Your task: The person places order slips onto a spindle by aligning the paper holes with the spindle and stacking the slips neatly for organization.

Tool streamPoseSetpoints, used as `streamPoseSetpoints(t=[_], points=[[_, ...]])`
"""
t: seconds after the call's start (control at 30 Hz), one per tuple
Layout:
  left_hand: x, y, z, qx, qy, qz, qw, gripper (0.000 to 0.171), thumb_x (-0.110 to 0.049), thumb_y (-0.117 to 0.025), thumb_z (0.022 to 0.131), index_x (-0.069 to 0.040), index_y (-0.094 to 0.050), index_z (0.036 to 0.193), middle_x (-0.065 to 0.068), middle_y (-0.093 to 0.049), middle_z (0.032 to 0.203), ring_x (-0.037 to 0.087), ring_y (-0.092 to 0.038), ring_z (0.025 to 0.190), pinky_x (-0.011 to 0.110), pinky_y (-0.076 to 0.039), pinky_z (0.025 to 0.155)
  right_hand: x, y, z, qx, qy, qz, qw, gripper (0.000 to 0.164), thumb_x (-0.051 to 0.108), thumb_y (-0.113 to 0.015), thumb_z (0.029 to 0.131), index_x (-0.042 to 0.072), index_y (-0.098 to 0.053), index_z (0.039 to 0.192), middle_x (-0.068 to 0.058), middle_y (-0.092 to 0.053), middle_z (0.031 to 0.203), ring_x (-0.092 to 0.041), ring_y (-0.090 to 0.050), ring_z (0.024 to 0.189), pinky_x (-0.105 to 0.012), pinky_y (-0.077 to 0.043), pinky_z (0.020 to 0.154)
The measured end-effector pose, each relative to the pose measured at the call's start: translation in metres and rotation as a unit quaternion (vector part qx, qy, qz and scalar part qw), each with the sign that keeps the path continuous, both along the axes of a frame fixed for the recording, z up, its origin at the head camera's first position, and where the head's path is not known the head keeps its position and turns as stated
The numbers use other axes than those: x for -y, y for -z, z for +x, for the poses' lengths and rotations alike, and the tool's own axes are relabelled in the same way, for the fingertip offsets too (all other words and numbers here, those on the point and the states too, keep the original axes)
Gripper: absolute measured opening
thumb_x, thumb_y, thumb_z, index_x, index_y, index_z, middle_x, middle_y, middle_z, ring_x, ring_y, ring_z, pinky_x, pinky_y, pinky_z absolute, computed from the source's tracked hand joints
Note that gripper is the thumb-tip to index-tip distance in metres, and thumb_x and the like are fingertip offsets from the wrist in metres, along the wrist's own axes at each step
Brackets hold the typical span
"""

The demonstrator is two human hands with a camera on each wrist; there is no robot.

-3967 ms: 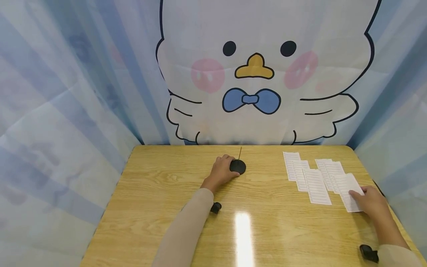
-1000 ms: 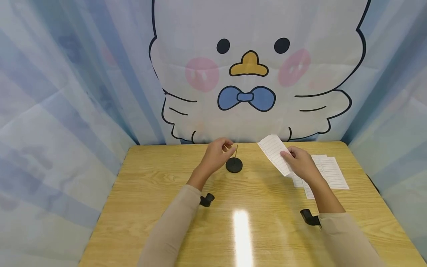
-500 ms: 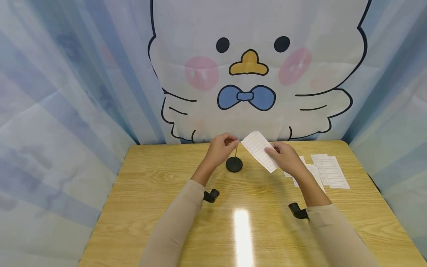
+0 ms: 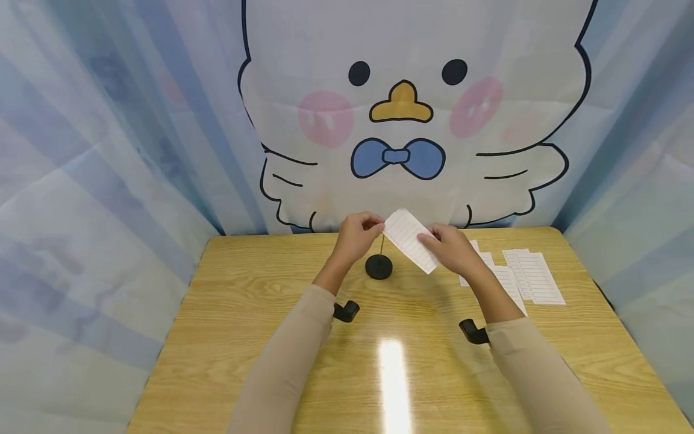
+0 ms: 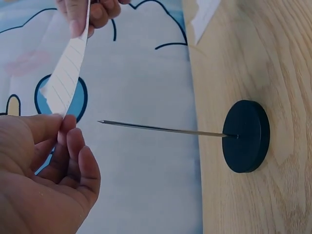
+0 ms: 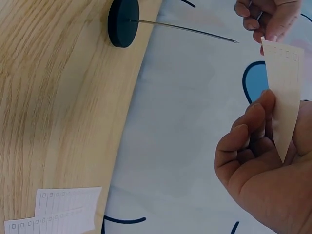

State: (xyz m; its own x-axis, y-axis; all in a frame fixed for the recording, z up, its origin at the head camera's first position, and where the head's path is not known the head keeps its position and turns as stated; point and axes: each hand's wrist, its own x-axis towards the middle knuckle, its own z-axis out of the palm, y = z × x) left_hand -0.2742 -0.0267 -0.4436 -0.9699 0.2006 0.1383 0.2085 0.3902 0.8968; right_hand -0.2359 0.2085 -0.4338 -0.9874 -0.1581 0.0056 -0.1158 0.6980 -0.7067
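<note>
Both hands hold one white lined paper slip (image 4: 409, 241) above the table. My right hand (image 4: 454, 250) grips its lower right end between thumb and fingers. At the opposite corner, the thumb and index finger of my left hand (image 5: 44, 170) pinch the paper, its other fingers loosely curled. Just below stands a bill spike (image 4: 378, 267) with a round black base and a thin upright metal rod. The left wrist view shows the rod's pointed tip bare and apart from the slip. Small printed boxes line one end of the slip (image 6: 282, 73) in the right wrist view.
More paper slips lie overlapping at the right: one group (image 4: 509, 280) partly behind my right forearm, another (image 4: 544, 280) beyond it. A curtain with a cartoon bird (image 4: 403, 181) hangs along the back edge of the wooden table (image 4: 244, 313).
My right hand has lifted a slip from the right group and carried it left to the spike. My left hand has let go of the black base, risen and pinched the slip's corner.
</note>
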Motion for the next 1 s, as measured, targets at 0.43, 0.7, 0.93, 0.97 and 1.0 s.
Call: streamPoseSetpoints(t=[0.43,0.7,0.93,0.97,1.0], points=[[-0.003,0.007,-0.008,0.008,-0.016,-0.01,0.9998,0.015,-0.016,-0.068,0.101,-0.006,-0.078,0.106,0.009,-0.073,0.098,0.019,-0.066,0.088,0.029,-0.056,0.076,-0.002,0.004,-0.005,0.007,0.009,0.01,1.0,0.032,0.031,-0.053,0.109,0.003,-0.066,0.109,-0.008,-0.059,0.084,-0.022,-0.051,0.071,-0.034,-0.042,0.064],[-0.006,0.012,-0.01,0.02,-0.023,-0.02,0.9993,0.015,-0.016,-0.068,0.101,-0.007,-0.079,0.105,0.009,-0.074,0.098,0.019,-0.066,0.087,0.029,-0.055,0.075,-0.003,0.005,-0.008,0.013,0.016,0.015,1.0,0.033,0.031,-0.052,0.11,0.001,-0.066,0.114,-0.008,-0.059,0.086,-0.022,-0.052,0.073,-0.035,-0.042,0.067],[-0.008,0.013,-0.011,0.028,-0.024,-0.023,0.9991,0.015,-0.018,-0.069,0.101,-0.008,-0.079,0.106,0.008,-0.075,0.1,0.02,-0.067,0.089,0.031,-0.057,0.078,-0.005,0.009,-0.01,0.019,0.016,0.013,1.0,0.032,0.031,-0.052,0.11,0.002,-0.065,0.113,-0.007,-0.056,0.083,-0.021,-0.05,0.072,-0.035,-0.042,0.066],[-0.007,0.014,-0.011,0.028,-0.024,-0.025,0.999,0.015,-0.018,-0.068,0.101,-0.008,-0.079,0.106,0.007,-0.075,0.1,0.02,-0.067,0.089,0.031,-0.057,0.078,-0.005,0.01,-0.01,0.021,0.017,0.012,1.0,0.032,0.031,-0.052,0.11,0.002,-0.065,0.113,-0.006,-0.055,0.082,-0.021,-0.049,0.071,-0.035,-0.042,0.066],[-0.007,0.014,-0.012,0.029,-0.023,-0.026,0.999,0.015,-0.019,-0.068,0.101,-0.009,-0.079,0.106,0.007,-0.075,0.1,0.02,-0.067,0.089,0.032,-0.057,0.078,-0.005,0.011,-0.01,0.021,0.016,0.012,1.0,0.032,0.031,-0.052,0.11,0.002,-0.065,0.112,-0.006,-0.054,0.082,-0.021,-0.049,0.071,-0.035,-0.041,0.066]])
